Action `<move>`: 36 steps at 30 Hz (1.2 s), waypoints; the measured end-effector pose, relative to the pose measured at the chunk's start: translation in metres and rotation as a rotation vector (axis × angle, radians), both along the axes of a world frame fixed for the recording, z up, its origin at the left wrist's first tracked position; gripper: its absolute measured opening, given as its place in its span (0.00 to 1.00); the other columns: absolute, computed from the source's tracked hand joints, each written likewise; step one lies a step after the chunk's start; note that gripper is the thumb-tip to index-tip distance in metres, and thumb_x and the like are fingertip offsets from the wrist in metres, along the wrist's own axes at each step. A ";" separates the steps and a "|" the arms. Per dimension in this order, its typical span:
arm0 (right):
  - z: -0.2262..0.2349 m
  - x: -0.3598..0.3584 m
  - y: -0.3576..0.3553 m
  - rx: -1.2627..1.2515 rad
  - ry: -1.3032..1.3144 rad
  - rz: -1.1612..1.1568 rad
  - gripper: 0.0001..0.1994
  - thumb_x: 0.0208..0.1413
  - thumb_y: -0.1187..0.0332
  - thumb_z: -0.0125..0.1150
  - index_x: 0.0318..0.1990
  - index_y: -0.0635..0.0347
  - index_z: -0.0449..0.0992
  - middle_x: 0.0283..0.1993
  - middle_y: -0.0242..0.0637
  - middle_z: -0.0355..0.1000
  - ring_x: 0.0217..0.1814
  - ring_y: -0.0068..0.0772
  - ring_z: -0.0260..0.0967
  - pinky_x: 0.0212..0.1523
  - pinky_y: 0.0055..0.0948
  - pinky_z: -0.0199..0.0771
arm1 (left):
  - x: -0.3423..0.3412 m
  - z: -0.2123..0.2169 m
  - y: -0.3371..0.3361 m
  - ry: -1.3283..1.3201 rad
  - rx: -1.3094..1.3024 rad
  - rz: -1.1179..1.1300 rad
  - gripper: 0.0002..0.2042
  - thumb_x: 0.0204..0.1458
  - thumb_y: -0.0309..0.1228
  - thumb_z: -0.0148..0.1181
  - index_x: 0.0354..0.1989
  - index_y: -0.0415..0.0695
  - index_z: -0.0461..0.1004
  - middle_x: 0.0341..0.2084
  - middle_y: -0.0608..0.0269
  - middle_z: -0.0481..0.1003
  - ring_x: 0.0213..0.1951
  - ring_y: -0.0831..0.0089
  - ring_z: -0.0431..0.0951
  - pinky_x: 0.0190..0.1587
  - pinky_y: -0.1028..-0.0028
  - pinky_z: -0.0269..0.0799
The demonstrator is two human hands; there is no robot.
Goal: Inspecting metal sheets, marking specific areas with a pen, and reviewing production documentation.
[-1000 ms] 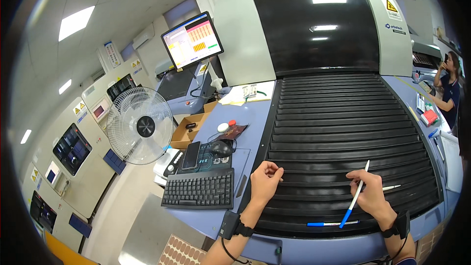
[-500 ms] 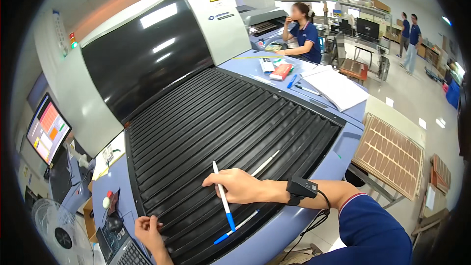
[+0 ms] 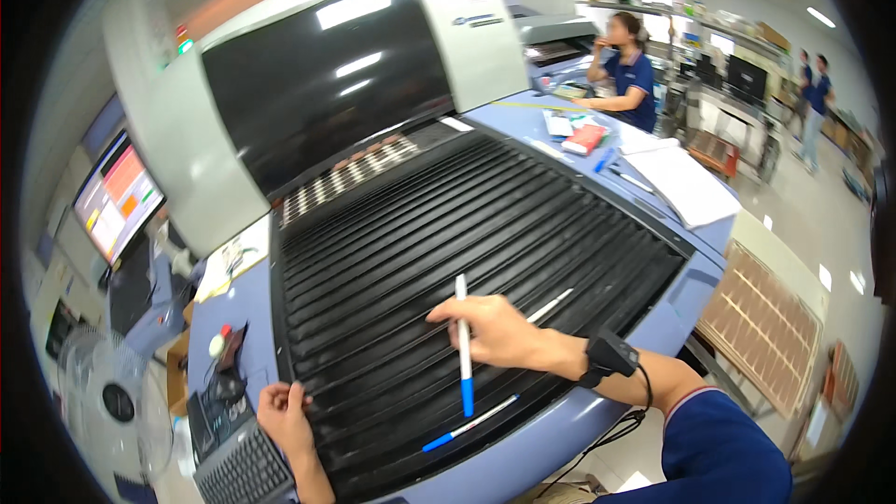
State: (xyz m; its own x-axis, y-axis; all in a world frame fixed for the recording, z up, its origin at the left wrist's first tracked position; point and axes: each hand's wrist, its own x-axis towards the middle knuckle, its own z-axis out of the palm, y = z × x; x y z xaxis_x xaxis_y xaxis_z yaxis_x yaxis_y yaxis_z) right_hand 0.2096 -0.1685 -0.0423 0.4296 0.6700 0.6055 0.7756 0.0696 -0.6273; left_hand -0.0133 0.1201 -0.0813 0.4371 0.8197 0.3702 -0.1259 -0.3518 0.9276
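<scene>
The right hand (image 3: 495, 329) grips a white pen (image 3: 466, 359), blue end down, over the black cover (image 3: 373, 308) of a machine (image 3: 490, 56). The left hand (image 3: 287, 415) — fingers curled — is at the cover's left edge; whether it holds anything, the view cannot tell. A second pen (image 3: 469, 424), blue and white, lies on the cover near its front edge, a white stick (image 3: 553, 304) just beyond the right hand. A patterned panel (image 3: 350, 175) shows below the dark window (image 3: 327, 75).
</scene>
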 end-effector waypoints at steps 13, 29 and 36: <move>-0.002 0.013 0.007 0.012 0.091 -0.151 0.14 0.47 0.85 0.57 0.43 0.66 0.78 0.35 0.42 0.79 0.34 0.26 0.76 0.37 0.24 0.75 | 0.009 0.020 -0.026 0.279 0.292 0.122 0.10 0.52 0.28 0.65 0.38 0.36 0.74 0.28 0.54 0.80 0.31 0.67 0.82 0.37 0.71 0.76; -0.027 0.044 0.009 -0.412 -0.203 -0.037 0.20 0.54 0.61 0.66 0.50 0.60 0.71 0.40 0.43 0.71 0.51 0.49 0.69 0.64 0.52 0.58 | 0.008 0.027 -0.018 -0.309 -0.077 -0.190 0.21 0.60 0.28 0.56 0.59 0.33 0.65 0.57 0.48 0.69 0.56 0.58 0.74 0.60 0.67 0.67; -0.002 -0.045 0.000 -0.038 -0.349 -0.168 0.13 0.59 0.65 0.60 0.49 0.60 0.71 0.34 0.51 0.76 0.34 0.59 0.75 0.34 0.48 0.76 | -0.024 0.019 -0.114 -0.266 -0.336 -0.366 0.28 0.59 0.27 0.56 0.66 0.35 0.54 0.63 0.51 0.60 0.63 0.60 0.65 0.64 0.63 0.62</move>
State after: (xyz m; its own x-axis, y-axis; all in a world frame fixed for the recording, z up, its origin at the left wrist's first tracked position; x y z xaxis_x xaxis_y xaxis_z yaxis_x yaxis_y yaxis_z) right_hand 0.1644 -0.1684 -0.0445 0.3081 0.6322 0.7109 0.9414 -0.0948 -0.3237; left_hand -0.0374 0.0062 -0.0626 0.6425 0.7239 0.2515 -0.4293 0.0681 0.9006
